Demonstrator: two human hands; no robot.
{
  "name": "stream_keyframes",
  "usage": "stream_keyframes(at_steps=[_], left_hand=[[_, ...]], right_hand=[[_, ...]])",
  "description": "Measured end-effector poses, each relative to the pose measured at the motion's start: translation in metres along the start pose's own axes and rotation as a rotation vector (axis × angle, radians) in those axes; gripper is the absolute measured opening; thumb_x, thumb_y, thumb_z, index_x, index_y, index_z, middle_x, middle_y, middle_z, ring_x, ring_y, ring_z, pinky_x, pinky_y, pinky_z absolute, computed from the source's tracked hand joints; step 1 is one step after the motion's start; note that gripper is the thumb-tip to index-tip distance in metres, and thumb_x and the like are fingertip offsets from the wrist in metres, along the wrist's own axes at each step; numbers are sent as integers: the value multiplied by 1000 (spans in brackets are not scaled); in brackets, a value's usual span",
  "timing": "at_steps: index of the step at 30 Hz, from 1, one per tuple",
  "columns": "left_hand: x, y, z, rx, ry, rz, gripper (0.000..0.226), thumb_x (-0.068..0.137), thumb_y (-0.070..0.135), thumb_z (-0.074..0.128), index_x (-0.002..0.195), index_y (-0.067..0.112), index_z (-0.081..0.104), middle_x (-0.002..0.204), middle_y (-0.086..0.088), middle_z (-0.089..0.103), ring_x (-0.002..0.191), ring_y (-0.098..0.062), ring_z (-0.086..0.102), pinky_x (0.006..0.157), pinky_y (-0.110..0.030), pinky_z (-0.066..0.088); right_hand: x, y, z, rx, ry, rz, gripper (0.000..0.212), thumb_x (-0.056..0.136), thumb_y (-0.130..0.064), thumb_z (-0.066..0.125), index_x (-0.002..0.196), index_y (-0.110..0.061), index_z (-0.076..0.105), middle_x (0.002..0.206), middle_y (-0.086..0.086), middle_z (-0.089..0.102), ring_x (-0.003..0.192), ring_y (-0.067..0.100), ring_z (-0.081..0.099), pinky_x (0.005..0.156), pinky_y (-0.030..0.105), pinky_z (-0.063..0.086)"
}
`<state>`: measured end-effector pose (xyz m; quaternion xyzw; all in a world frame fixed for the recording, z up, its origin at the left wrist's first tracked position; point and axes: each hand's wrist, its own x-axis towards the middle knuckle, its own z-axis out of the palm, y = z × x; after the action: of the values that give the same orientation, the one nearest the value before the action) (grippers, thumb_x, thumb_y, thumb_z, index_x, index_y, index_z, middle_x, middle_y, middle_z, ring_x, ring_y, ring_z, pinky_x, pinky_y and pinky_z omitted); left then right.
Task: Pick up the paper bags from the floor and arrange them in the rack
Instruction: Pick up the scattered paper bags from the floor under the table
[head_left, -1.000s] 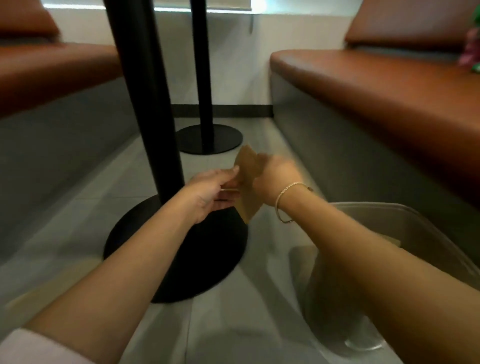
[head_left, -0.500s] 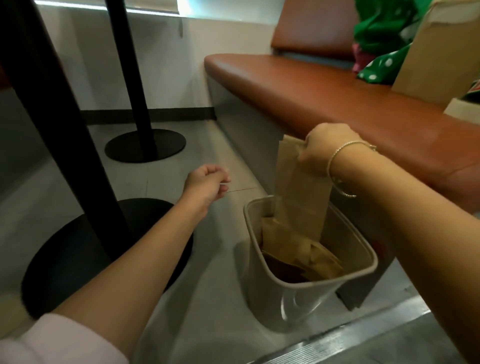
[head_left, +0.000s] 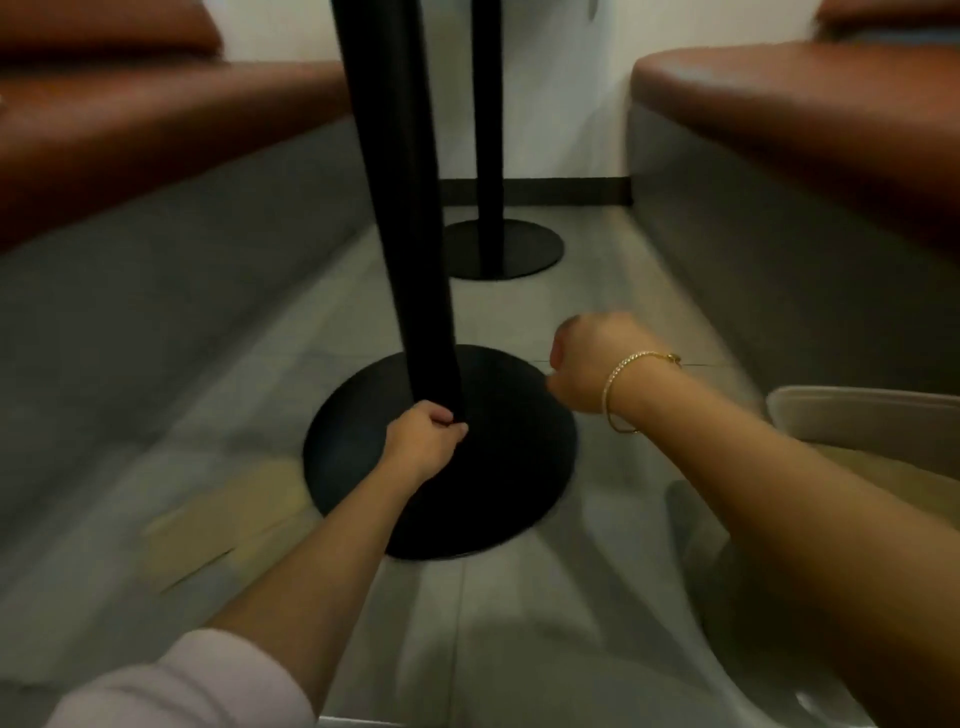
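Note:
A flat brown paper bag (head_left: 223, 519) lies blurred on the grey floor, left of the black round table base (head_left: 498, 467). My left hand (head_left: 423, 441) has its fingers curled and sits in front of the foot of the black table pole (head_left: 405, 234); whether it touches the pole is unclear. My right hand (head_left: 592, 361), with a gold bracelet on the wrist, hovers as a loose fist over the base's right edge and holds nothing visible. A pale translucent bin (head_left: 857, 410) stands at the right edge with brown paper inside, partly hidden by my right forearm.
Brown-cushioned benches with grey fronts flank the narrow floor strip, one on the left (head_left: 156, 130) and one on the right (head_left: 805, 130). A second black table pole with a round base (head_left: 501, 249) stands farther back near the wall.
My right hand has let go of the paper bag over the bin and pulled back leftward, now holding nothing. The view swung left. My left hand dropped down to the pole's foot.

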<state>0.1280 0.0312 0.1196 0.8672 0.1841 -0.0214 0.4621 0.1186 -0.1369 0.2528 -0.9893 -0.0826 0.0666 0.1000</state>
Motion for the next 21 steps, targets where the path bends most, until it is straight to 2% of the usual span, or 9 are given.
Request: stream_keyframes(at_steps=[2, 5, 8, 10, 12, 15, 18, 21], left_hand=[[5, -50, -25, 272, 55, -82, 40, 88, 32, 64, 120, 10, 53, 119, -9, 59, 112, -25, 55, 90, -29, 43], [-1, -120, -54, 593, 11, -183, 56, 89, 39, 60, 132, 8, 42, 133, -14, 48, 123, -31, 45, 99, -34, 40], [-10, -175, -63, 694, -147, -282, 83, 85, 53, 59, 146, 9, 23, 150, -11, 28, 138, -29, 27, 109, -35, 29], [-15, -200, -58, 783, -229, -292, 93, 80, 63, 56, 148, 12, 19, 154, -7, 21, 142, -27, 19, 114, -39, 22], [-18, -217, -53, 859, -208, -230, 82, 80, 62, 54, 142, 14, 29, 148, -8, 31, 136, -27, 28, 110, -40, 25], [-19, -222, -50, 836, -107, -144, 65, 80, 52, 57, 130, 13, 41, 129, -10, 46, 119, -27, 44, 98, -35, 37], [-17, -217, -47, 832, -102, -125, 65, 80, 42, 60, 133, 12, 37, 125, -10, 47, 117, -27, 46, 95, -32, 40], [-15, -214, -40, 918, -47, -99, 46, 92, 24, 50, 132, 9, 35, 128, -11, 46, 117, -25, 47, 94, -30, 40]], right_hand=[[9, -28, 23, 5, -58, -89, 29, 89, -22, 55, 116, -12, 57, 111, 10, 59, 94, 26, 56, 71, 29, 44], [17, -64, 57, 31, -128, -184, 30, 89, -23, 55, 117, -11, 58, 104, 8, 59, 83, 22, 54, 70, 30, 48], [21, -91, 88, 37, -196, -223, 32, 89, -23, 55, 118, -11, 56, 109, 9, 60, 92, 25, 60, 80, 35, 54], [23, -105, 108, 33, -249, -249, 29, 90, -24, 55, 115, -11, 58, 108, 9, 60, 94, 26, 61, 83, 37, 54], [25, -115, 123, 24, -294, -269, 26, 90, -24, 55, 113, -12, 58, 106, 8, 60, 94, 25, 61, 83, 37, 55], [26, -122, 142, 8, -319, -283, 26, 91, -23, 54, 114, -13, 58, 106, 7, 60, 94, 24, 61, 83, 36, 54], [26, -122, 156, -12, -355, -279, 26, 91, -23, 54, 115, -14, 57, 108, 7, 60, 95, 23, 61, 82, 33, 54], [24, -117, 166, -42, -429, -279, 28, 92, -23, 55, 119, -14, 56, 112, 7, 59, 98, 22, 60, 83, 32, 52]])
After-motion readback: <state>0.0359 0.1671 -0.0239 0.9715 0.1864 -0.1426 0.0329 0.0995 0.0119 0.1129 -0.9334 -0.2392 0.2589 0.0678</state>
